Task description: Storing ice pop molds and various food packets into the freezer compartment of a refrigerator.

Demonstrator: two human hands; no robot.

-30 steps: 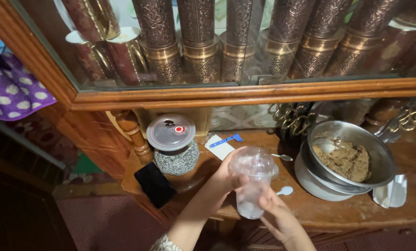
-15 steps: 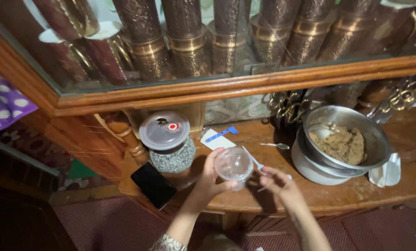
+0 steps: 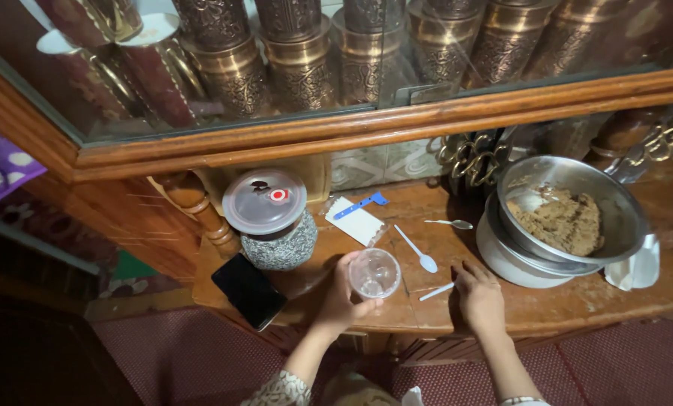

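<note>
The left hand (image 3: pixel 344 297) is curling around a clear plastic cup with a domed lid (image 3: pixel 375 274), gripping it by the side and holding it upright at the front edge of the wooden desk (image 3: pixel 577 308). The right hand (image 3: pixel 477 295) is resting palm down, fingers loosely spread, on the desk to the right of the cup, gripping nothing; its fingertips are lying just beside a thin white plastic stick (image 3: pixel 436 292). A white plastic spoon (image 3: pixel 417 249) is lying just behind and to the right of the cup, and a smaller spoon (image 3: pixel 449 223) farther back. Left of the cup are standing a speckled jar with a clear round lid (image 3: pixel 270 218) and, nearer the edge, a black phone (image 3: pixel 249 290). Well to the right of the cup, a steel bowl of brown crumbly mixture (image 3: pixel 565 214) is sitting on a white pot.

The cup is sitting close to the desk's edge, so a loose grip or a nudge from the wrist could send it to the floor. The phone is overhanging the same edge and could be knocked off by the left forearm.

Whether the cup is holding anything is hard to tell through the lid. The white pot is mostly hidden beneath the bowl, and both arms are cut off at the bottom of the view.
</note>
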